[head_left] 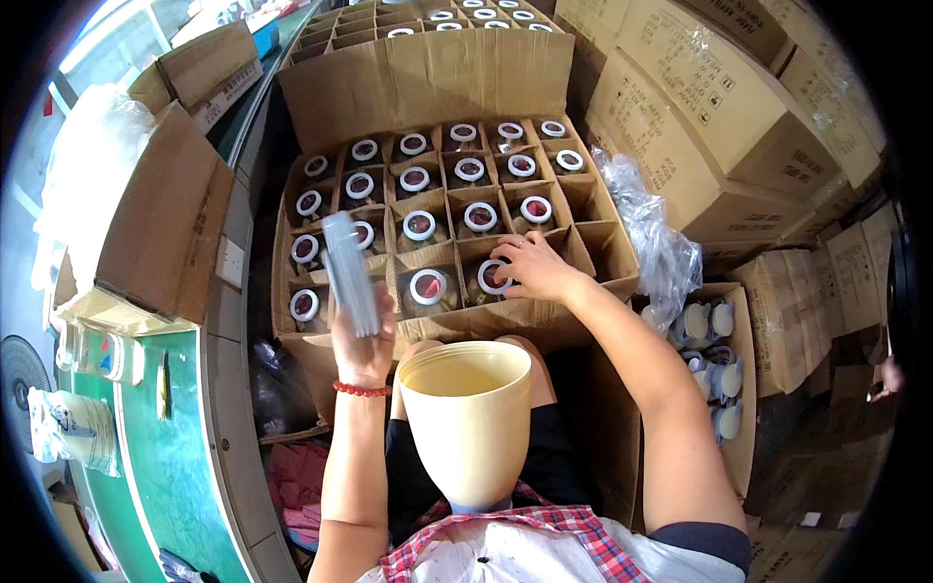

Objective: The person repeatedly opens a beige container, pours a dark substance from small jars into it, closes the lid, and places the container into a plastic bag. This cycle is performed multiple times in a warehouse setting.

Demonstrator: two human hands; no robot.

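From the head camera, a big open cardboard box with a grid of dividers stands in front of the person's knees, most of its cells filled with jars capped in white rings. The left hand is raised over the near left corner of this box, its fingers curled tight around the lower end of a grey tube that stands nearly upright, tilted slightly left. The right hand rests on the near row of the box, toward its right side, fingers partly spread and bent over the white ring of one jar; whether it actually grips the jar cannot be told. A cream plastic tub sits on the person's lap, just nearer than the box. To the right of the box lies a smaller carton with white-capped bottles, and left of it runs a green table.
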